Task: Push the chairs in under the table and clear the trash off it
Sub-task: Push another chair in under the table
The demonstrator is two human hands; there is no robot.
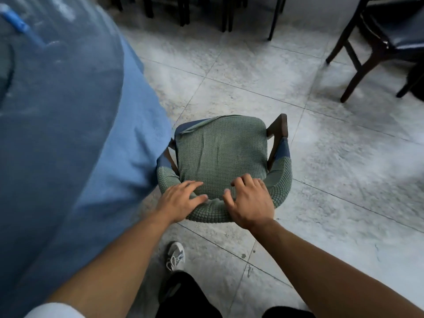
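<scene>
A chair [220,152] with a green knitted cover on its seat and curved backrest stands on the floor just right of the round table [68,125], which is draped in a blue cloth under clear plastic. My left hand [180,201] and my right hand [249,200] both rest on top of the chair's curved backrest, fingers draped over it toward the seat. The chair's left armrest touches the hanging tablecloth. A blue item [20,25] lies blurred on the tabletop at the far left.
A dark wooden chair [380,42] with a black seat stands at the upper right. More dark chair legs [206,10] line the top edge. Grey marble floor tiles [321,157] spread right of the green chair. My shoe [175,255] is below it.
</scene>
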